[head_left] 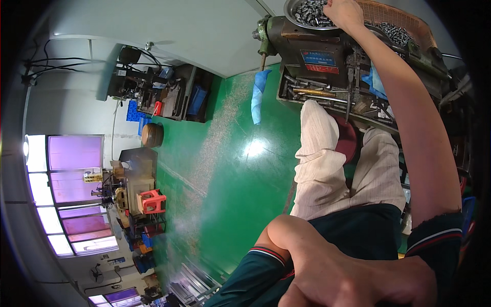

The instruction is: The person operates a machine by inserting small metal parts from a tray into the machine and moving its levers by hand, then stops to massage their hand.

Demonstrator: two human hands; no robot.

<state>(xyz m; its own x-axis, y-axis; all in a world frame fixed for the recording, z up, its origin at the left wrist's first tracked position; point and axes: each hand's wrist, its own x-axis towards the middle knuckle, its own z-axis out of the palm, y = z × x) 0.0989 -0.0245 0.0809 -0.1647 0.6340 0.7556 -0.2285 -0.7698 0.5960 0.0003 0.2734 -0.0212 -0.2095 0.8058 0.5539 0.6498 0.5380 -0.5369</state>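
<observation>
My right arm reaches far forward, and my right hand (pixel 347 14) is over a round metal bowl (pixel 290 18). Its fingers are bent together among the small shiny metal parts (pixel 312 14) in that bowl; whatever they grip is too small to make out. Behind the wrist, a woven basket (pixel 422 23) holds more small metal parts (pixel 395 34). Both containers rest on top of a dark green bench machine (pixel 312 43). My left arm is bent up close to the camera, with my left hand (pixel 353 284) at the lower edge and its fingers hidden.
Below the machine is an open tray (pixel 282 92) of tools and rods. A lever wrapped in blue cloth (pixel 260 94) hangs to its left. My knees are under the tray, by a dark red round thing (pixel 347 138). A red stool (pixel 152 201) and other machines stand left.
</observation>
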